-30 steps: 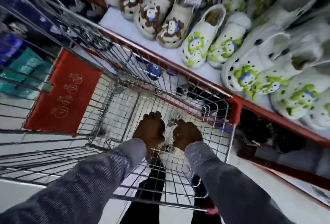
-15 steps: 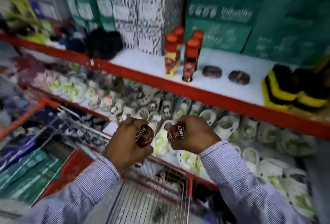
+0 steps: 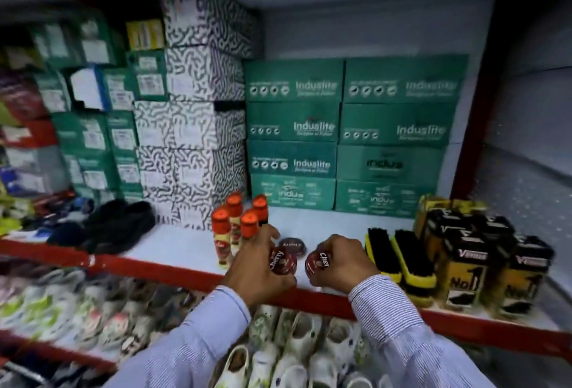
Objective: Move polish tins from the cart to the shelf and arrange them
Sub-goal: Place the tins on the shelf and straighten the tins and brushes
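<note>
My left hand [image 3: 258, 267] grips a round dark red polish tin [image 3: 283, 262] with "Cherry" lettering, held on edge over the front of the white shelf [image 3: 173, 248]. My right hand [image 3: 343, 262] holds a second dark red polish tin [image 3: 317, 262] the same way, a little to the right. Both tins hover just above the shelf's red front rail [image 3: 148, 264]. Another polish tin [image 3: 290, 246] lies flat on the shelf just behind my hands. The cart is out of view.
Orange-capped polish bottles [image 3: 241, 223] stand left of my hands. Black and yellow shoe brushes [image 3: 399, 259] and yellow boxes [image 3: 464, 260] fill the right. Green boxes [image 3: 346, 134] and patterned boxes [image 3: 192, 121] stack behind. Black shoes [image 3: 120, 226] lie left; white clogs [image 3: 278, 353] sit on the lower shelf.
My hands came up out of the cart, each with a polish tin, and now reach the upper shelf's front edge. My view swung up from the cart to the shelf.
</note>
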Motion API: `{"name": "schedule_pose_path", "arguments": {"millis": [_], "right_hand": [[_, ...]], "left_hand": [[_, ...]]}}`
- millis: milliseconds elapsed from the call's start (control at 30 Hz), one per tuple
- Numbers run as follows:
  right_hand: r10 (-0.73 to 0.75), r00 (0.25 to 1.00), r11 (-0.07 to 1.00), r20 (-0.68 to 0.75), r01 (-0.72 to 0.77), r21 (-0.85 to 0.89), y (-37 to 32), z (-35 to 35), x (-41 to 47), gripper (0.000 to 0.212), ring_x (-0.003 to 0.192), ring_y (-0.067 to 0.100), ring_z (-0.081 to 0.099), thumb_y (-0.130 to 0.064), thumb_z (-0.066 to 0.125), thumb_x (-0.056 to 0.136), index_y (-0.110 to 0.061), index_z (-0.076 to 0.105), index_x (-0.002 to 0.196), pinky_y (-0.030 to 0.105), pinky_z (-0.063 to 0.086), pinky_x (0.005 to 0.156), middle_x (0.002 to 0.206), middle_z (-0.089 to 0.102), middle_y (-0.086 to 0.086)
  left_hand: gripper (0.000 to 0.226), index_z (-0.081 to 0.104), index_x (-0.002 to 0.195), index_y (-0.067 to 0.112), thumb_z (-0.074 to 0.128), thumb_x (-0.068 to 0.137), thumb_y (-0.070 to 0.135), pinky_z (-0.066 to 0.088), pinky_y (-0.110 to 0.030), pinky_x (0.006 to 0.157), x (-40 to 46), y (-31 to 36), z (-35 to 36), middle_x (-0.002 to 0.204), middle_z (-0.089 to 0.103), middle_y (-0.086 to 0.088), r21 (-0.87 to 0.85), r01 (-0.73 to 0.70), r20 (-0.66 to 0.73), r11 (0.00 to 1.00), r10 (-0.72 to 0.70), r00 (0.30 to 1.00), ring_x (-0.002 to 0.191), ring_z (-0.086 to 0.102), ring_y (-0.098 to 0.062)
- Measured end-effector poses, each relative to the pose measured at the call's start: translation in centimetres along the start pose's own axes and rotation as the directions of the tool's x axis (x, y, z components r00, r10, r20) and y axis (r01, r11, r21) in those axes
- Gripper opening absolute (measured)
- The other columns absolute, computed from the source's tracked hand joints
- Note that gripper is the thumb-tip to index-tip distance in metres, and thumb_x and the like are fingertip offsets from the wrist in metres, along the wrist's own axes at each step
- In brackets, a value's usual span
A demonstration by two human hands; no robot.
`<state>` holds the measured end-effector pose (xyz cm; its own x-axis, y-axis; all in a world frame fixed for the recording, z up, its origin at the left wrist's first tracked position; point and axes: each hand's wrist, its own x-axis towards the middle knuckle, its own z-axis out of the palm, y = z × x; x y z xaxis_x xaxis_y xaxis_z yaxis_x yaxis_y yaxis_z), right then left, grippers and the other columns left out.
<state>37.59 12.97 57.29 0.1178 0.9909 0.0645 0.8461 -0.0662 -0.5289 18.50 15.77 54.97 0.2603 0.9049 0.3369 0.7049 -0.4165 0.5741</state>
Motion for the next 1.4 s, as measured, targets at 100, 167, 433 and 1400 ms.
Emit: {"name": "schedule_pose_path", "arguments": {"millis": [100, 167, 433, 1400], "right_hand": [[0.031, 0.999, 0.999, -0.014, -0.032, -0.008, 1.4, 0.5, 1.8, 0.035, 0.097, 0.025, 0.072, -0.035, 0.081, 0.058, -0.019, 0.07, 0.088, 0.031, 0.059, 0.082, 0.1, 0.075, 0.005], [0.036, 0.999, 0.999, -0.033, -0.036, -0.013, 2.1, 1.4, 2.5, 0.023, 0.089, 0.025, 0.073, -0.034, 0.073, 0.064, -0.018, 0.066, 0.078, 0.026, 0.057, 0.073, 0.087, 0.075, 0.004], [0.098, 0.993, 0.995, -0.062, -0.098, 0.008, 3.4, 3.6, 4.3, 0.044, 0.114, 0.028, 0.066, -0.038, 0.06, 0.074, -0.032, 0.061, 0.117, 0.03, 0.054, 0.096, 0.122, 0.068, 0.004], [0.013, 0.999, 0.995, 0.038, -0.009, -0.099, 3.8, 4.6, 9.0, 0.031, 0.11, 0.036, 0.064, -0.01, 0.057, 0.078, -0.018, 0.068, 0.106, 0.029, 0.049, 0.085, 0.119, 0.067, 0.014]], "left_hand": [[0.083, 0.043, 0.121, 0.022, 0.084, 0.05, 0.036, 0.048, -0.027, 0.072, 2.8, -0.1, 2.3, 0.101, 0.068, -0.004, 0.033, 0.046, 0.055, 0.998, -0.048, 0.997, 0.092, 0.069, -0.025], [0.079, 0.042, 0.119, 0.02, 0.085, 0.053, 0.032, 0.057, -0.033, 0.074, 4.0, -0.4, 3.4, 0.1, 0.071, -0.007, 0.072, 0.061, 0.081, 0.995, -0.067, 0.994, 0.094, 0.07, -0.027], [0.068, 0.041, 0.115, 0.02, 0.083, 0.064, 0.036, 0.045, -0.017, 0.073, 6.2, -1.4, 6.0, 0.089, 0.052, 0.01, 0.121, 0.105, 0.152, 0.987, -0.123, 0.981, 0.08, 0.056, -0.012], [0.036, 0.078, 0.096, 0.003, 0.076, 0.085, 0.037, 0.044, -0.027, 0.073, 12.1, -3.3, 8.6, 0.105, 0.075, -0.022, 0.046, 0.154, 0.065, 0.987, -0.157, 0.986, 0.105, 0.069, -0.037]]}}
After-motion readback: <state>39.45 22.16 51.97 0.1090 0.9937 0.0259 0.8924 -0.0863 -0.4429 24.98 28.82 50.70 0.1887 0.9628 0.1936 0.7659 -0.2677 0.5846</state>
